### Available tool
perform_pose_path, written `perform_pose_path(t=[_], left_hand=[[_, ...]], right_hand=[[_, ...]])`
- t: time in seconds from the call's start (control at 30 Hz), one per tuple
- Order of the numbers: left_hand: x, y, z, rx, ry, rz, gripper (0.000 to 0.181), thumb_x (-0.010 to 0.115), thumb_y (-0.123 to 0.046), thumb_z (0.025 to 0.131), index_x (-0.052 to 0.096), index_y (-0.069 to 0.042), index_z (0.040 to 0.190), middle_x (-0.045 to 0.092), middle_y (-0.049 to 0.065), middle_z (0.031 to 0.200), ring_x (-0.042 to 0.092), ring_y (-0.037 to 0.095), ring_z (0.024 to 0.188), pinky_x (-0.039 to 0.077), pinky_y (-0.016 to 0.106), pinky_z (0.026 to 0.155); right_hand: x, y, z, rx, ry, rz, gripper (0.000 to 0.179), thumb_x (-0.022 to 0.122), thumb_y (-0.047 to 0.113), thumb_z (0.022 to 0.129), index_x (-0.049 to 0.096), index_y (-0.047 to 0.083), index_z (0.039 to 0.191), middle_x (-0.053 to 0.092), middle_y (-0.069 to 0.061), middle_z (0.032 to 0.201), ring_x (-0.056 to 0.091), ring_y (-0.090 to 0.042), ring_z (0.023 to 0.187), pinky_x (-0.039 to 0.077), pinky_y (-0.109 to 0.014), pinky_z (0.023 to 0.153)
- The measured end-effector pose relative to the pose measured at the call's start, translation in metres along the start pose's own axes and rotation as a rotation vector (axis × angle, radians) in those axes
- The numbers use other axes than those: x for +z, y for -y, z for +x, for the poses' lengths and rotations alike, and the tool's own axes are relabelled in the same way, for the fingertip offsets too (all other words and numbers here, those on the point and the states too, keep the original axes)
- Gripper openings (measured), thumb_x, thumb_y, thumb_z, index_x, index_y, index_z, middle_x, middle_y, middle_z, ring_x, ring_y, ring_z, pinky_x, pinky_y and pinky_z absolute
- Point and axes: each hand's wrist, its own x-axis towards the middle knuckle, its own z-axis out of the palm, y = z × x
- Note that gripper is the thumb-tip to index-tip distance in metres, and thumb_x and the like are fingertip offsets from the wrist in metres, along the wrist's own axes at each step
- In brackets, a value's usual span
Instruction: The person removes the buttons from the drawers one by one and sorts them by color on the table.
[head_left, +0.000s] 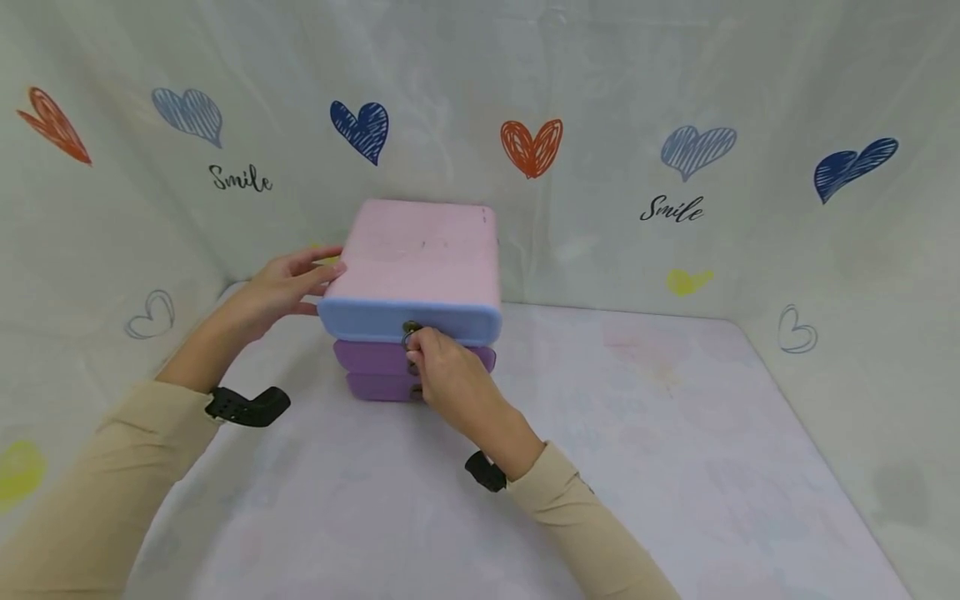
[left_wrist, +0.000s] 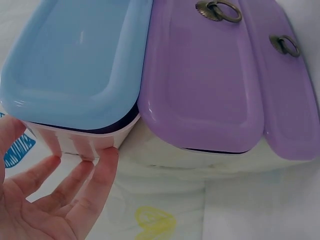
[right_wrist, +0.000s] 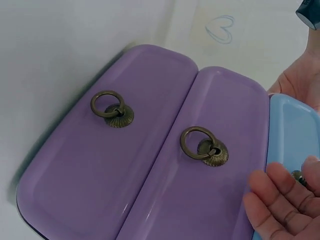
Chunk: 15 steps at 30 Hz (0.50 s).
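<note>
A small drawer cabinet with a pink top point(head_left: 420, 250) has a blue top drawer point(head_left: 360, 320) over two purple drawers point(head_left: 367, 357). My right hand point(head_left: 450, 371) pinches the ring pull point(head_left: 410, 330) at the middle of the blue drawer front. Against the cabinet's left side rests my left hand point(head_left: 281, 287), its fingers point(left_wrist: 102, 172) extended along the pink wall. A thin dark gap shows behind the blue front in the left wrist view. Bronze ring pulls point(right_wrist: 202, 145) hang on both purple drawers, untouched.
The cabinet stands on a white-covered table point(head_left: 637, 433), close to a pale backdrop point(head_left: 600, 67) printed with hearts and the word Smile. Black straps point(head_left: 247, 408) circle both wrists, over beige sleeves point(head_left: 150, 442).
</note>
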Motion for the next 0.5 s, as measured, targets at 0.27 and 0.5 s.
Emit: perform_pose_path(t=[0.27,0.5], left_hand=[[0.001,0.0027,-0.0009,0.005,-0.003,0.003,0.069,0.043,-0.05,0.094,0.019,-0.017,0.15,0.037,0.02,0.144,0.045,0.032,0.123,0.048,0.037,0.09],[0.0015,0.0023,0.0002,0.01,-0.011,0.009,0.071,0.044,-0.051,0.093,0.019,-0.016,0.149,0.035,0.02,0.145,0.042,0.037,0.126,0.043,0.047,0.096]], right_hand=[[0.0007,0.0027,-0.003,-0.02,-0.018,0.039,0.008,0.048,0.007,0.096,0.051,-0.001,0.097,0.054,-0.005,0.08,0.051,-0.012,0.071,0.043,-0.019,0.062],[-0.0008,0.005,-0.0064,-0.019,-0.005,0.067,0.008,0.049,0.006,0.096,0.051,-0.001,0.097,0.054,-0.006,0.082,0.05,-0.012,0.073,0.043,-0.019,0.065]])
